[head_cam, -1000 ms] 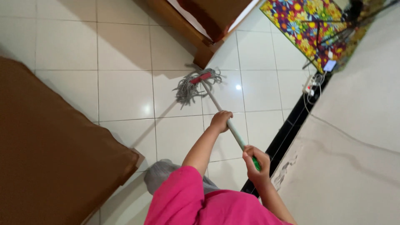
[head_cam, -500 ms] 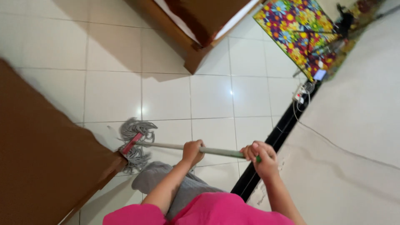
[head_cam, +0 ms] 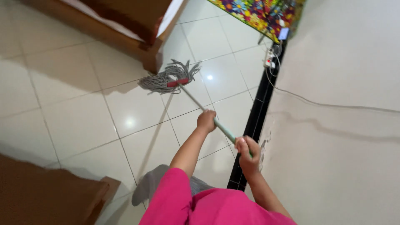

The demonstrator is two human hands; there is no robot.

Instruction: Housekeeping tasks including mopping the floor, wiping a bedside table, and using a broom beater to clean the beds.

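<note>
While you look down from above, your left hand (head_cam: 206,121) is wrapped shut around the mop handle (head_cam: 200,105) partway along its length, and your right hand (head_cam: 247,149) is clenched around the same handle nearer its top end, where the shaft turns pale green. The handle runs on a slant from your right hand up and away to the grey string mop head (head_cam: 166,79), which lies spread on the white tiled floor (head_cam: 79,121) with a red collar where the strings meet the shaft. The mop head rests just beside the corner of a wooden bed frame (head_cam: 125,39) that fills the upper left of the view, and whether the strings touch the wood you cannot tell. A second brown piece of furniture (head_cam: 46,196) sits at the lower left corner of the floor, well apart from the mop. To your right, a black skirting strip (head_cam: 254,121) runs along the foot of a cream wall (head_cam: 346,104), with a thin cable trailing across the wall and a white power strip (head_cam: 270,61) lying at the floor's far edge. Beyond it, at the top edge of the floor, lies a brightly flowered mat (head_cam: 258,12). Your pink sleeve (head_cam: 175,200) fills the bottom of the view.
</note>
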